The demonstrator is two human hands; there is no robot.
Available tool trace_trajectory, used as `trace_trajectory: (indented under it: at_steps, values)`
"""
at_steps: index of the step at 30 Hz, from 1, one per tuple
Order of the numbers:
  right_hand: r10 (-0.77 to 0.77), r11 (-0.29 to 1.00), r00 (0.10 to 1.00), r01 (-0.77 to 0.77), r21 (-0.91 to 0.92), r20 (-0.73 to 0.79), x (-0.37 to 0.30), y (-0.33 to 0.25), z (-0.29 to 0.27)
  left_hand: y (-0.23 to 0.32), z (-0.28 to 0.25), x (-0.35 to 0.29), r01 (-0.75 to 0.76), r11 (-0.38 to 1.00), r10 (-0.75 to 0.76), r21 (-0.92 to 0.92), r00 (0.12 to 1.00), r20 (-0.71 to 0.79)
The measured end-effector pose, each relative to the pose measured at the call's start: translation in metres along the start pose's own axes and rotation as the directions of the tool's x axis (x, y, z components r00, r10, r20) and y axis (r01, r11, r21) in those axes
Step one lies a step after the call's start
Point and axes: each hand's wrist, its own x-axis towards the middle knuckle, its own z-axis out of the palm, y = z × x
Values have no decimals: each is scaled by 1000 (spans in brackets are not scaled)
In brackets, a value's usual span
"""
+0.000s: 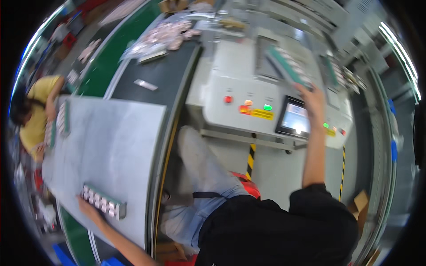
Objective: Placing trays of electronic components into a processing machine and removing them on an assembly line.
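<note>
My left hand reaches over the grey board at the left and grips the near side of a long green fixture with rows of pale pink pieces on top. Some of its fingers are hidden by the fixture. On the right, my right hand grips the near end of a second green fixture, also lined with pale pieces and blurred by motion. That fixture is held tilted above the white machine, beside a dark rectangular plate on the machine's top.
A touch screen and lit buttons sit on the machine's front. Another green fixture lies at its right. Across the grey board, a person in yellow handles two fixtures. Bagged pink pieces lie on the dark conveyor.
</note>
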Motion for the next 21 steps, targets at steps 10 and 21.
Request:
trace_trajectory:
  at_steps: [10,21]
  values:
    - [46,516,747,-586,625,663,-117,17,19,154,17,-59,-181,981,189,63,970,-152]
    - [-496,766,80,-428,479,865,-338,-153,223,253,32,-226,284,600,-81,-748,952,296]
